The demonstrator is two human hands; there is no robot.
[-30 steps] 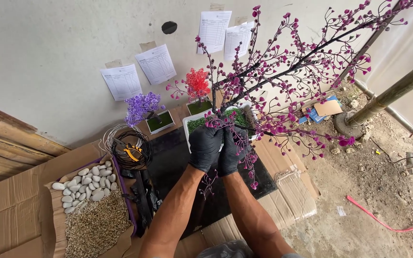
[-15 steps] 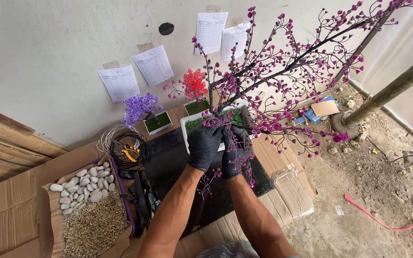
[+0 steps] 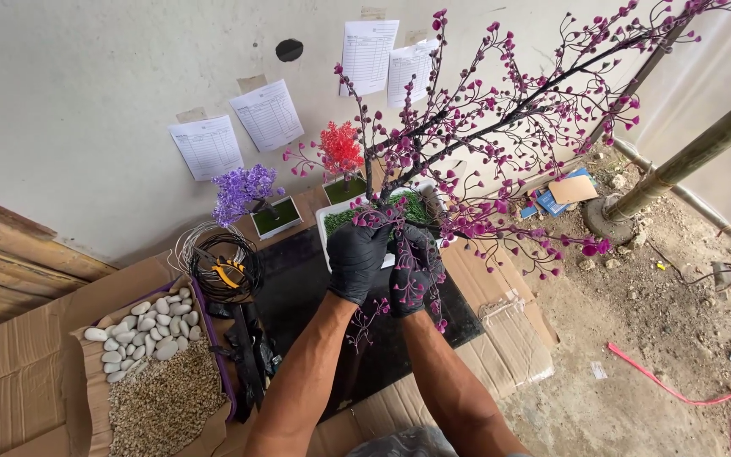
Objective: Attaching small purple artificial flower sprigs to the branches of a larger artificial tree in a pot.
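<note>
Purple-blossomed wire tree [image 3: 501,127] stands with its base at the white planter [image 3: 332,222], leaning up and to the right; against the earlier views its branches sit a touch higher and the gloved hands have shifted slightly lower on the trunk, so the handling of the lower stem goes on. Left hand [image 3: 357,258] is curled around the base twigs, right hand [image 3: 412,275] closed on the drooping sprigs beside it. Close on the left lie a wire coil [image 3: 213,258] and a tray of pebbles [image 3: 141,338]; the wall [image 3: 86,85] hems the back. Open dirt floor [image 3: 662,338] lies to the right.
</note>
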